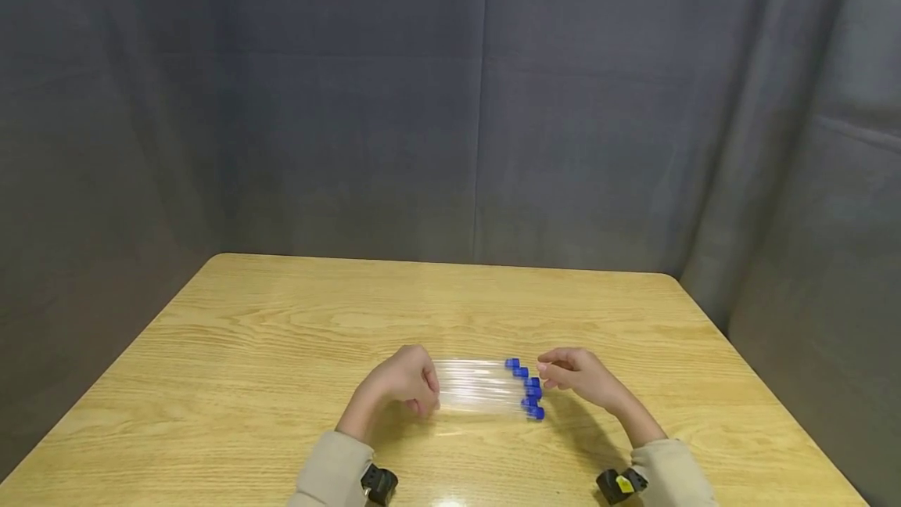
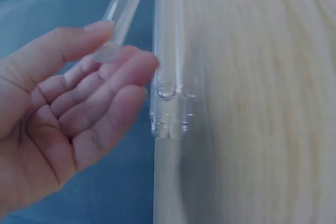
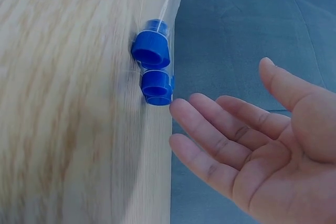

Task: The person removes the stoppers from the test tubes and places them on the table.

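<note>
Several clear tubes (image 1: pixel 472 386) with blue caps (image 1: pixel 533 392) lie side by side, their caps to the right. At their rounded left ends is my left hand (image 1: pixel 404 379). The left wrist view shows its thumb and fingers pinching the end of one clear tube (image 2: pixel 125 11), tilted apart from the other tubes (image 2: pixel 167 72). My right hand (image 1: pixel 580 375) hovers just right of the caps, its fingers loosely extended and holding nothing. In the right wrist view its fingertips come near the lowest blue caps (image 3: pixel 156 85); whether they touch cannot be told.
The tubes are over a light wood-grain table (image 1: pixel 281 319). Dark grey curtains (image 1: pixel 352 139) hang behind the table and along both sides. Black wrist cameras (image 1: pixel 380 485) sit at both beige sleeves (image 1: pixel 331 469).
</note>
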### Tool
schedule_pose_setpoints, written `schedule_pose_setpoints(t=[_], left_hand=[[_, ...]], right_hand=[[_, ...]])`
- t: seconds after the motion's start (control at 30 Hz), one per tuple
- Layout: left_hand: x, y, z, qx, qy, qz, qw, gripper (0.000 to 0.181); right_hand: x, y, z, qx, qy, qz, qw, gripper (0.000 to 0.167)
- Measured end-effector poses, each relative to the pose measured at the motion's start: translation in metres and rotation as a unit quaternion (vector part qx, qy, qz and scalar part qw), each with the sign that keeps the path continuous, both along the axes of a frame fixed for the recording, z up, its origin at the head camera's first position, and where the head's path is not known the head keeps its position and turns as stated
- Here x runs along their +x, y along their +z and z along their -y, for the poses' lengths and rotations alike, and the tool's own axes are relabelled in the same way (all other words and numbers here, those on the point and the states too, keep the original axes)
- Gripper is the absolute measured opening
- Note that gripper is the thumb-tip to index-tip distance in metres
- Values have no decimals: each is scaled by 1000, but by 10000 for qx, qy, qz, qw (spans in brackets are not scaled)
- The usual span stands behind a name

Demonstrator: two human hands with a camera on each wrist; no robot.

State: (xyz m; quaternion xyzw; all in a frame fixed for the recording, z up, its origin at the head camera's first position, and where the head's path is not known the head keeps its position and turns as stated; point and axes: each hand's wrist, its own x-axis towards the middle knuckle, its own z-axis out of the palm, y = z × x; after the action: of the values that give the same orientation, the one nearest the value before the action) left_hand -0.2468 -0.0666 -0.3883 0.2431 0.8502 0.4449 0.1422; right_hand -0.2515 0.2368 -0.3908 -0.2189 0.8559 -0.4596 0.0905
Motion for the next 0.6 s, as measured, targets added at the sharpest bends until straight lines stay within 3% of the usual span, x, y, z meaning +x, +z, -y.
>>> schedule_pose_setpoints(t=[0.2, 0.6], left_hand=[[-4, 5, 5, 509, -87, 72, 9986, 6], [-7, 11, 8, 1066, 239, 185, 9938, 4]], right_hand=[[0, 0, -1, 46, -7, -71, 10000, 45], [0, -2, -1, -158, -1, -6, 9999, 47]])
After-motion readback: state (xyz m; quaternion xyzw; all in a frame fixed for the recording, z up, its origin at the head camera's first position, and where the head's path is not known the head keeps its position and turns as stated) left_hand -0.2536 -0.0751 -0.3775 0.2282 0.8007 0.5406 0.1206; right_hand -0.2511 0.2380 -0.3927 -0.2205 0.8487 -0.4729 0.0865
